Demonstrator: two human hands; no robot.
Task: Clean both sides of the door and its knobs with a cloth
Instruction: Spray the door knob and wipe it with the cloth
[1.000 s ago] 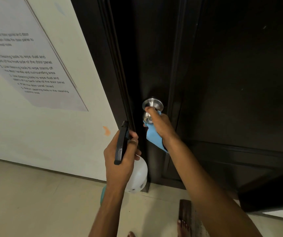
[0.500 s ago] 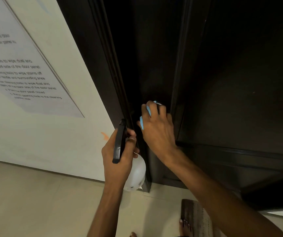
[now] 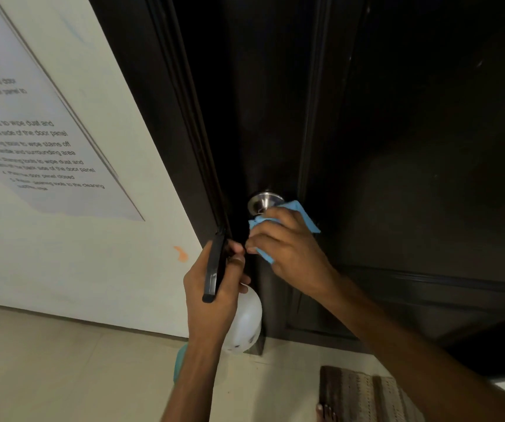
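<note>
Overhead: dark panelled wooden door (image 3: 397, 147), cream wall (image 3: 92, 269), beige tiled floor (image 3: 47, 360); right hand (image 3: 284, 242) fingers clutching light-blue cloth (image 3: 303, 216) beneath round steel knob (image 3: 264, 201); left hand (image 3: 214, 296) fingers gripping black phone (image 3: 213, 266).

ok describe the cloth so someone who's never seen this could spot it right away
Start at the dark door and find its silver knob by the left edge. Just below it, the right hand grips the cloth, the only light blue thing on the door.

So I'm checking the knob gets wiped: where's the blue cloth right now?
The blue cloth is in the right hand, pressed against the door just below the steel knob, mid-frame.
</note>
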